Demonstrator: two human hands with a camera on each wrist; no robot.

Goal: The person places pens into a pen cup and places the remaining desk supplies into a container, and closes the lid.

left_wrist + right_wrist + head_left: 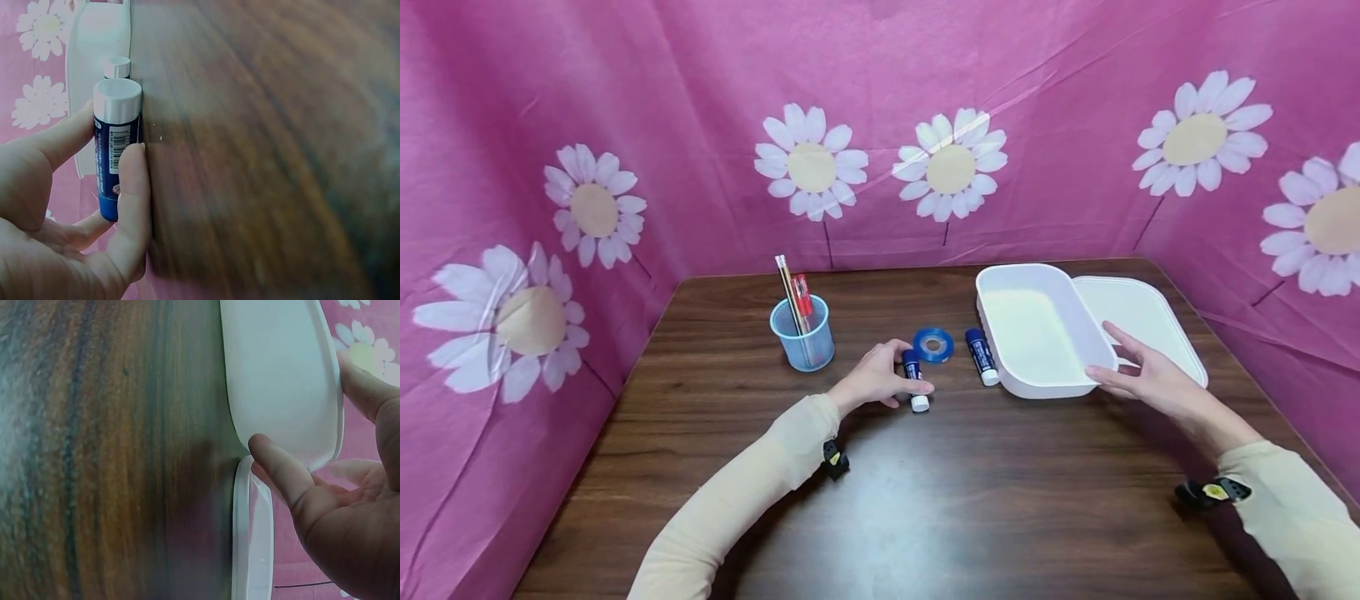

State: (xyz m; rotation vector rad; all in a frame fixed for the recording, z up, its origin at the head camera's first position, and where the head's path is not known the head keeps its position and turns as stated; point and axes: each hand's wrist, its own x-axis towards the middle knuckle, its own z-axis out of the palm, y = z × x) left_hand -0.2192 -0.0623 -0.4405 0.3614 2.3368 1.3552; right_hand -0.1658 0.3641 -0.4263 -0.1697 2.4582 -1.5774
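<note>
Pinching a glue stick (pixel 912 362), the left hand (pixel 876 375) has its thumb and fingers on opposite sides of the dark blue barrel, with the white cap (pixel 117 103) pointing back toward the person. The stick lies roughly level at the tabletop, left of the white box; whether it touches the wood cannot be told. Its label shows a black-and-white barcode (pixel 119 150) below the cap, with small pale lettering beside it that is too blurred to read. Just beyond the fingertips sits a roll of blue tape (pixel 922 340). To its right is a second glue stick (pixel 981 354), also dark blue with a white cap, its pale print illegible; it lies close beside the left wall of a white box (pixel 1037 390). At that box's near right corner is the right hand (pixel 1150 379), thumb and forefinger spread apart, their tips against the wall and rim. The box stands with its open side up and bears no visible writing. Beside it on the right lies a plain white lid (pixel 1157 321), flat. Away on the left, a light blue mesh cup (pixel 811 350) holds slim pencils (pixel 788 287) and a red item (pixel 802 293) with unreadable white markings. All this is on a dark wood-grain table (pixel 865 500), enclosed by pink cloth (pixel 880 50) printed with white daisies (pixel 811 167).
</note>
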